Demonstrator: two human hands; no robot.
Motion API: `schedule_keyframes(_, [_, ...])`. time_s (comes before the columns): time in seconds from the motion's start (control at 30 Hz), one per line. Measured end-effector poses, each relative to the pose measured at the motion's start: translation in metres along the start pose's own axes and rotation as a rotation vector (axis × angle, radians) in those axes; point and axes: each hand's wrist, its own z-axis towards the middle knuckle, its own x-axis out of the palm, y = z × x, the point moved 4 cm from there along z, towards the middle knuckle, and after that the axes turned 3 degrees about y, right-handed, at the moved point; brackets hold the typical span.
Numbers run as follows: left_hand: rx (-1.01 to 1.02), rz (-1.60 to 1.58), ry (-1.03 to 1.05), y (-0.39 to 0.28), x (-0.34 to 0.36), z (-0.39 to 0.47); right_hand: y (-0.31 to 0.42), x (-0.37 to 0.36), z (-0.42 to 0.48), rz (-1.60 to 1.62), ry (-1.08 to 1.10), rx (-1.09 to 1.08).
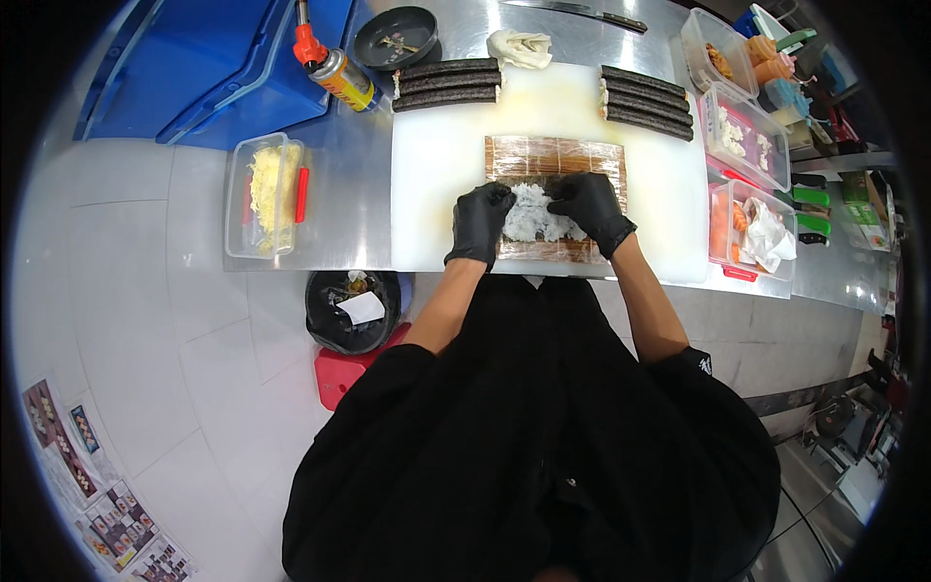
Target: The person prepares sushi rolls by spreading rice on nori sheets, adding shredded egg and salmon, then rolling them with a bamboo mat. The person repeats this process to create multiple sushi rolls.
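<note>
Before me a bamboo rolling mat [554,153] wrapped in clear film lies on a white cutting board [429,182]. On the mat is a dark nori sheet [537,180], mostly covered by white rice [537,215] spread unevenly. My left hand [480,222], in a black glove, is at the left edge of the rice with its fingers curled. My right hand [590,211], gloved too, touches the rice from the right with bent fingertips. Whether either hand pinches rice or nori is hidden by the fingers.
Long nori rolls lie at the board's back left [447,85] and back right [646,102]. Around them are a cloth [520,48], knife [618,20], pan [396,38] and gas torch [338,73]. Plastic food containers flank the board left [237,218] and right [782,156]. Below stands a bin [331,327].
</note>
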Motion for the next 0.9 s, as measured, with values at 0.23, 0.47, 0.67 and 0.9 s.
schedule_keyframes(0.23, [0.567, 0.529, 0.064, 0.005, 0.035, -0.063, -0.017, 0.0, -0.013, 0.06, -0.02, -0.026])
schedule_keyframes(0.47, [0.542, 0.616, 0.097, -0.001, 0.04, -0.07, -0.006, -0.007, -0.008, -0.035, -0.005, 0.069])
schedule_keyframes(0.67, [0.592, 0.291, -0.124, -0.005, 0.027, -0.067, -0.013, -0.004, -0.013, 0.06, -0.079, 0.045])
schedule_keyframes(0.9, [0.473, -0.092, 0.018, 0.005, 0.018, -0.039, 0.0, -0.01, -0.013, -0.031, 0.209, -0.269])
